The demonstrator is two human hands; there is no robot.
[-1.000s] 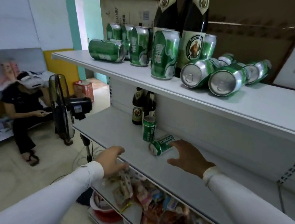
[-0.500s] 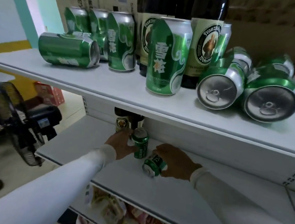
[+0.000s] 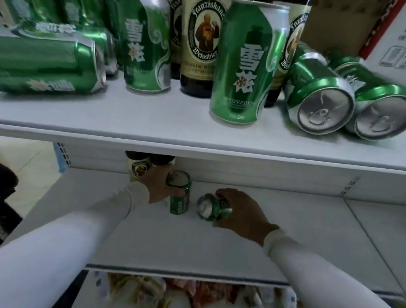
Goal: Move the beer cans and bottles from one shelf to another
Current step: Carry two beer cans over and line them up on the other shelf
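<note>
A: While both hands sit on the middle shelf (image 3: pixel 288 241), what does the head view give us?

B: The left hand (image 3: pixel 159 187) wraps round the upright can (image 3: pixel 180 197), fingers curled about its top half. The right hand (image 3: pixel 240 214) holds the fallen can (image 3: pixel 212 207), thumb below and fingers over its side, its lid facing the camera. Two bottles (image 3: pixel 144 165) stand just behind the left hand, touching or nearly so.

A: And the top shelf (image 3: pixel 199 133)?

B: Crowded: standing cans, tipped cans (image 3: pixel 350 110) at the right, one on its side at the left, Franziskaner bottles (image 3: pixel 202 43) at the back.

A: How should the lift go?

B: I'd raise the upright can straight, clear of the bottles behind it, and turn the fallen one upright before setting it down. Bare shelf up top looks to be along the front edge, so I'd place them there without nudging the tipped cans, which could roll.

A: What differs from half a second ago?

B: Both grips have closed fully, and the fallen can seems raised at its lid end. The camera has moved closer and now faces the shelves squarely.
</note>
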